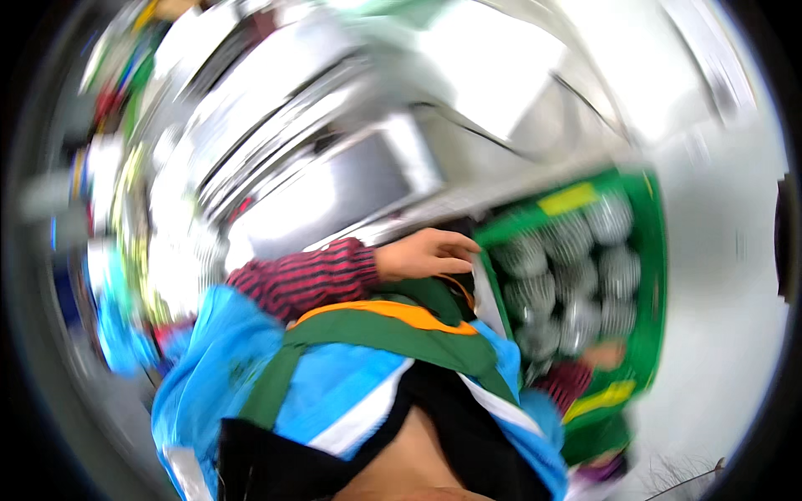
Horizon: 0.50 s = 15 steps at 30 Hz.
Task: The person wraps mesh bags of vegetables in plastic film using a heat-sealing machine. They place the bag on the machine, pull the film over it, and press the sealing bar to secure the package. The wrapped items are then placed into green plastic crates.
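My left hand [432, 253], in a striped red and black cuff, reaches across in front of my body with its fingers loosely bent and apart. Its fingertips are at the near left corner of a green plastic crate [655, 282]; whether they touch it is unclear. Rows of round, ribbed, clear or silvery items [573, 278] fill the crate; blur hides what they are. At the crate's lower right, my right hand [604, 356] is over its inside edge, too smeared to show its grip. A green apron [376, 325] with orange trim covers my blue top.
A metal-topped machine or table [338, 188] stands ahead to the left, beside a pale worktop [489, 150] with a dark cable. Bright stacked goods [169, 238] line the far left. Pale floor [714, 250] lies right of the crate. Yellow labels mark the crate.
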Tool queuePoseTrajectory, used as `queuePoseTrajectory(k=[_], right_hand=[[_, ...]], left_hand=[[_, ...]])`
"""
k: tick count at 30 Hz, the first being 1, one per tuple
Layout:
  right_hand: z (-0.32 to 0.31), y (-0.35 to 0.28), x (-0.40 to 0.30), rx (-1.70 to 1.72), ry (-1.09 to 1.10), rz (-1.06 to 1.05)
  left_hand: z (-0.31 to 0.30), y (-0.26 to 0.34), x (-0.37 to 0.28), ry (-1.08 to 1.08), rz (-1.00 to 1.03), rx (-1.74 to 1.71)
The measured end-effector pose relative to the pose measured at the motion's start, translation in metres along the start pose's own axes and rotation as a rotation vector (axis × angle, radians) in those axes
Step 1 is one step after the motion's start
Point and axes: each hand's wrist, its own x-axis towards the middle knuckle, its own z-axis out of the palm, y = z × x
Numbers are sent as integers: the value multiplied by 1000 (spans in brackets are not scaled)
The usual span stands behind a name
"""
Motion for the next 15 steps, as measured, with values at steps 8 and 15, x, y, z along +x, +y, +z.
queuePoseTrajectory(k=[8, 15], right_hand=[[-288, -151, 82, 1926, -337, 335], [-539, -289, -1, 2227, -888, -503]], left_hand=[[-49, -92, -150, 1138, 395, -591], [-124, -270, -310, 1951, 544, -860]])
